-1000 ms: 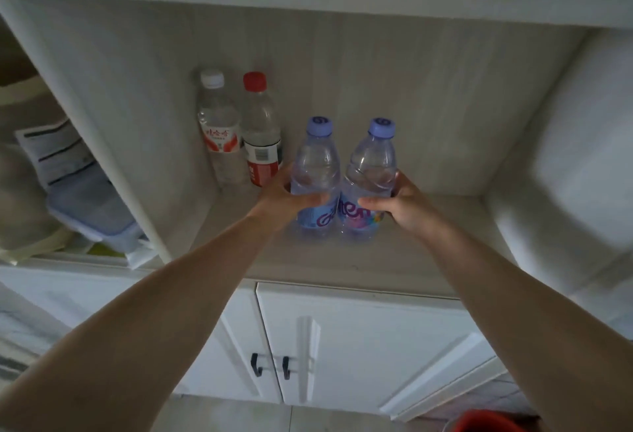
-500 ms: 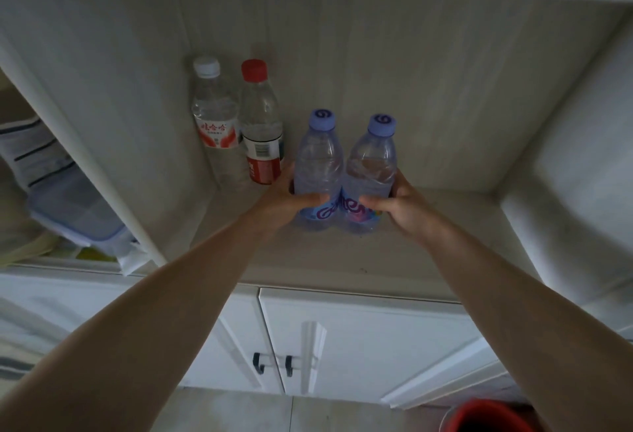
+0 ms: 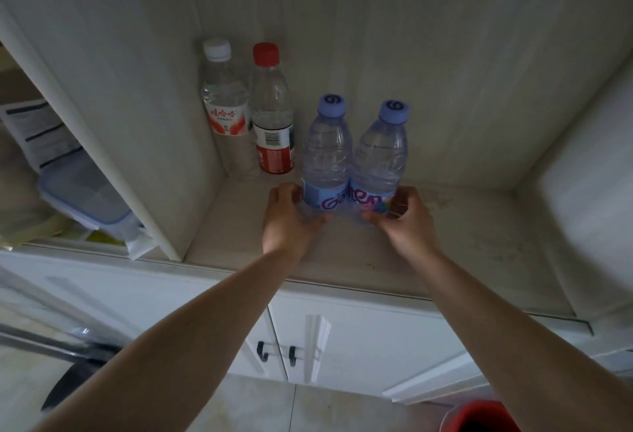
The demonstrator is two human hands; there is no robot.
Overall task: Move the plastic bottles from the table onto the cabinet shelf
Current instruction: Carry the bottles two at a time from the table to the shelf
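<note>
Two clear bottles with purple caps stand upright, side by side and touching, on the cabinet shelf [image 3: 462, 243]. My left hand [image 3: 289, 217] is wrapped around the base of the left purple-cap bottle [image 3: 327, 154]. My right hand [image 3: 406, 217] grips the base of the right purple-cap bottle [image 3: 380, 154]. Behind them, in the shelf's back left corner, stand a white-cap bottle [image 3: 224, 109] and a red-cap bottle [image 3: 272, 116], both upright and untouched.
A vertical divider [image 3: 113, 144] bounds the shelf on the left; beyond it lie a lidded plastic box [image 3: 82, 197] and papers. The compartment's side wall [image 3: 582, 209] closes the right. Below are white cabinet doors with dark handles [image 3: 275, 351]. A red bucket rim [image 3: 479, 418] shows at the bottom.
Both hands have slid lower on the two purple-cap bottles, which now rest slightly further back on the shelf. My head has tilted down, hiding the shelf above.
</note>
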